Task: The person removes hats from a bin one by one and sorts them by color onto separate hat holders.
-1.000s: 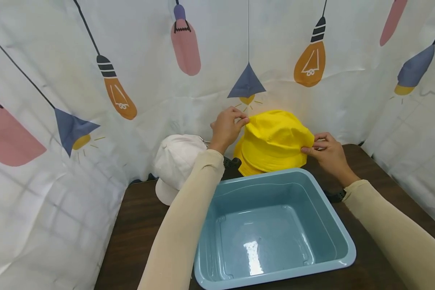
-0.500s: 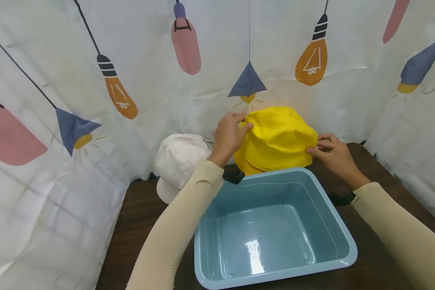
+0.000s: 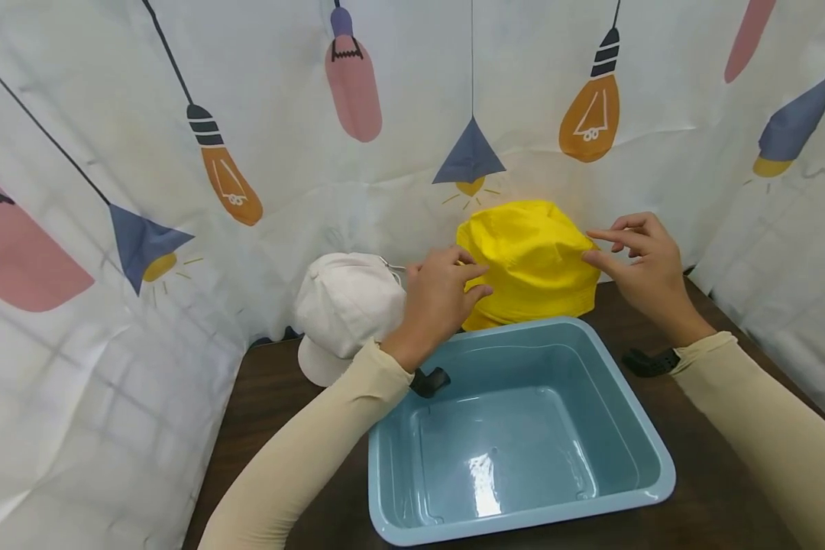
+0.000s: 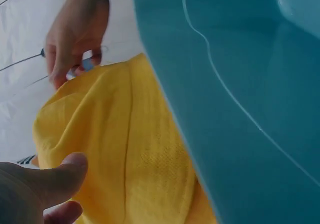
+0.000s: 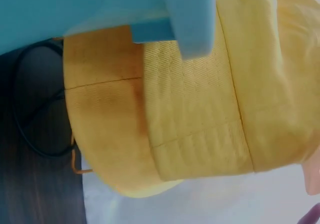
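A yellow bucket hat (image 3: 529, 256) sits behind the tub, its crown uppermost. In the right wrist view a second yellow brim (image 5: 102, 114) shows under the hat's own brim. My left hand (image 3: 442, 294) is at the hat's left side, thumb and fingers spread apart with nothing gripped; its thumb (image 4: 70, 176) overlaps the yellow cloth in the left wrist view. On the other side, my right hand (image 3: 649, 263) has its fingertips right at the crown's upper edge, thumb and forefinger apart. A white cap (image 3: 347, 302) rests left of my left hand.
The blue plastic tub (image 3: 594, 416) stands in front of the hat on the dark wooden table (image 3: 268, 435), with nothing in it. A white curtain (image 3: 316, 183) printed with lamps hangs behind. A thin black loop of cord (image 5: 20, 119) lies beside the hat.
My left hand has let go of the hat's upper left edge and come down toward me. My right hand has risen from the brim's side to the crown. The hat stays behind the tub.
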A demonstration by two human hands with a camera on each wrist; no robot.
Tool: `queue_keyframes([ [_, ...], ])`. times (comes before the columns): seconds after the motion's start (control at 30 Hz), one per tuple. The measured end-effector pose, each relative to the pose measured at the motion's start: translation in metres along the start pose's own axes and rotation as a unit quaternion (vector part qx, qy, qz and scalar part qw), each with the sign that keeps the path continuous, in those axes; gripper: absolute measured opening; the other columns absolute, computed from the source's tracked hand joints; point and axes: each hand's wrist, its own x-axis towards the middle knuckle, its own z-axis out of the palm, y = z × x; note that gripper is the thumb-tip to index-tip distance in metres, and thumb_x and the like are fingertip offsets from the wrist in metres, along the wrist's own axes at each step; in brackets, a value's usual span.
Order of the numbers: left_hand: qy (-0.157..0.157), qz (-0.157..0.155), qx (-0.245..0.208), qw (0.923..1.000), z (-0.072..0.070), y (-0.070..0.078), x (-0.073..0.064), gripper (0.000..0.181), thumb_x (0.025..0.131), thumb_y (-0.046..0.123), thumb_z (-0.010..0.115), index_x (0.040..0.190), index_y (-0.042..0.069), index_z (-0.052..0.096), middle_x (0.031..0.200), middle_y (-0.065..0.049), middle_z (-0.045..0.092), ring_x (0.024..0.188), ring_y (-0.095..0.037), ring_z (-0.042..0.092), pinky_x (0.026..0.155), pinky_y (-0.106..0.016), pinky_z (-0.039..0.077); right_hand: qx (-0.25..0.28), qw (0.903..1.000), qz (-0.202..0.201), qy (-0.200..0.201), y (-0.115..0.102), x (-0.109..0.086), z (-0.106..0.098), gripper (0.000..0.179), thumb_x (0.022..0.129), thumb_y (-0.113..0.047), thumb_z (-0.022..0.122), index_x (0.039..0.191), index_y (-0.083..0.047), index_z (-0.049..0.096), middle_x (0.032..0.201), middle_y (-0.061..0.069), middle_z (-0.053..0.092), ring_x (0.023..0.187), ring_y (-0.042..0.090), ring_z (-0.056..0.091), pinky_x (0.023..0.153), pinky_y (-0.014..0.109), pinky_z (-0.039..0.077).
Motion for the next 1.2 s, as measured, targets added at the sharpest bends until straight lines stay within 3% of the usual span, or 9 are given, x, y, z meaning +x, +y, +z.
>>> queue_keyframes([
  [0.23,-0.128,0.018,0.095,0.9871,0.009,-0.002,0.002,0.029,0.086,0.041,0.082,0.114,0.034,0.08,0.108,0.006,0.063,0.106,-0.02,0.056,0.097,-0.058,0.041,-0.007,0.9999,0.007,-0.009,0.0,0.006,0.013,0.026,0.085,-0.014,0.084,0.11,-0.006,0.08,0.104,-0.003,0.049,0.088,0.01,0.044,0.07,0.026,0.028],
  [0.4,-0.127,0.061,0.087,0.9862,0.013,-0.01,0.006,0.029,0.088,0.038,0.081,0.117,0.037,0.078,0.109,0.007,0.062,0.105,-0.018,0.057,0.094,-0.056,0.044,-0.004,0.9998,0.018,-0.012,0.002,0.005,0.016,0.026,0.088,-0.017,0.082,0.11,-0.004,0.08,0.105,-0.006,0.049,0.089,0.013,0.045,0.07,0.027,0.029],
  [0.5,-0.122,0.065,0.053,0.989,0.013,-0.014,0.008,0.033,0.087,0.04,0.082,0.119,0.036,0.077,0.109,0.007,0.063,0.105,-0.018,0.057,0.091,-0.053,0.044,-0.002,0.9996,0.024,-0.014,0.002,0.004,0.016,0.027,0.088,-0.018,0.082,0.11,-0.002,0.079,0.105,-0.007,0.048,0.089,0.009,0.044,0.071,0.027,0.028],
  [0.63,-0.137,0.005,-0.02,0.9904,0.013,-0.019,0.009,0.041,0.086,0.044,0.081,0.124,0.03,0.075,0.111,0.004,0.066,0.102,-0.016,0.059,0.087,-0.046,0.045,0.002,0.9995,0.028,-0.015,0.002,0.005,0.017,0.028,0.089,-0.018,0.081,0.11,0.0,0.078,0.105,-0.007,0.048,0.089,0.007,0.042,0.07,0.027,0.029],
  [0.73,-0.146,-0.067,-0.094,0.9826,0.014,-0.023,0.007,0.041,0.087,0.044,0.081,0.121,0.021,0.078,0.111,0.002,0.073,0.097,-0.017,0.064,0.084,-0.038,0.052,0.007,0.9995,0.027,-0.013,0.002,0.004,0.017,0.027,0.089,-0.017,0.081,0.109,0.001,0.079,0.105,-0.007,0.048,0.088,0.007,0.042,0.07,0.026,0.029],
  [0.83,-0.15,-0.134,-0.165,0.9657,0.013,-0.026,0.005,0.042,0.089,0.046,0.078,0.115,0.014,0.08,0.115,-0.002,0.076,0.099,-0.02,0.068,0.082,-0.034,0.057,0.009,0.9996,0.026,-0.011,0.004,0.004,0.017,0.025,0.089,-0.015,0.081,0.107,0.001,0.079,0.104,-0.01,0.048,0.087,0.005,0.041,0.069,0.026,0.029],
  [0.97,-0.182,-0.204,-0.251,0.9285,0.01,-0.028,0.004,0.046,0.093,0.048,0.073,0.107,0.005,0.078,0.109,-0.008,0.077,0.096,-0.028,0.07,0.077,-0.035,0.055,0.013,0.9995,0.027,-0.011,0.005,0.003,0.017,0.023,0.089,-0.014,0.081,0.106,0.001,0.079,0.104,-0.017,0.045,0.088,0.005,0.041,0.068,0.026,0.029],
  [1.1,-0.216,-0.271,-0.339,0.8746,0.009,-0.028,0.004,0.049,0.096,0.042,0.071,0.118,-0.002,0.071,0.109,-0.011,0.073,0.096,-0.033,0.072,0.079,-0.039,0.058,0.017,0.9993,0.03,-0.013,0.004,0.004,0.016,0.023,0.089,-0.015,0.08,0.106,0.0,0.079,0.103,-0.02,0.044,0.089,0.006,0.041,0.068,0.026,0.029],
  [1.2,-0.218,-0.318,-0.391,0.8357,0.01,-0.029,0.004,0.055,0.097,0.038,0.071,0.134,-0.001,0.062,0.119,-0.01,0.069,0.103,-0.03,0.072,0.085,-0.04,0.06,0.015,0.9993,0.032,-0.013,0.004,0.004,0.017,0.024,0.089,-0.016,0.081,0.106,0.0,0.079,0.103,-0.02,0.044,0.089,0.006,0.041,0.069,0.026,0.029],
])
